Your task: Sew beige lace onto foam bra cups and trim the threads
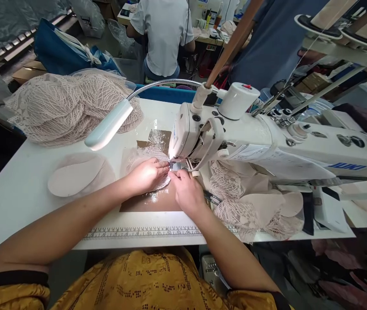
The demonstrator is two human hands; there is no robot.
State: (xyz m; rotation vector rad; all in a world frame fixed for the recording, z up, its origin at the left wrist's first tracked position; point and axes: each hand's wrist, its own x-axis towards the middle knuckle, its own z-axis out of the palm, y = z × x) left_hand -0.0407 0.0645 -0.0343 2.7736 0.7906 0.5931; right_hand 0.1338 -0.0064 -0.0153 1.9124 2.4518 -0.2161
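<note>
A beige lace fabric piece (161,184) lies under the needle end of a white sewing machine (183,133). My left hand (147,175) rests on this piece, its fingers pressed together on the lace close to the presser foot. My right hand (188,192) is closed in a pinch at the piece's right edge, just in front of the foot. Both hands' fingertips nearly meet there, and they partly hide the lace edge. Under the work is a brown plate (147,204) on the white table.
Left of my hands lie smooth beige oval pieces (73,177) on sheer fabric. A lace heap (63,105) stands at the back left, below a lamp (109,125). More lace pieces (244,206) lie right. A printed ruler (147,233) runs along the front edge. A person (166,36) sits beyond.
</note>
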